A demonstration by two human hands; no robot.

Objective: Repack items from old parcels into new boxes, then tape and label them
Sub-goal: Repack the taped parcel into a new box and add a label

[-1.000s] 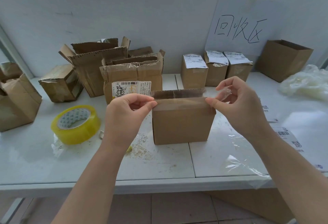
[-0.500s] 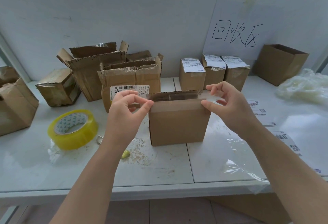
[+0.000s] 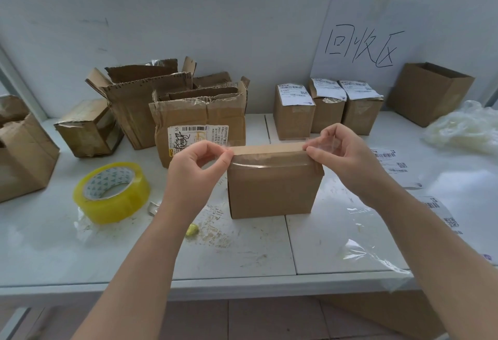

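At box [image 3: 272, 191] top | left grip [image 3: 195, 175], right grip [image 3: 347, 155] pinch tape strip [image 3: 269, 161] | yellow tape roll [image 3: 111, 194] left

Print on labels [image 3: 296, 94] too sm. to read; torn box [image 3: 24, 156] cut off at L edge, plastic bag [image 3: 463, 129] at R.

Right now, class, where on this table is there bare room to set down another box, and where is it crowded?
Bare: the front-left corner, between the yellow tape roll and the table edge. Crowded: torn old parcels behind the roll; label sheets and clear film at right.
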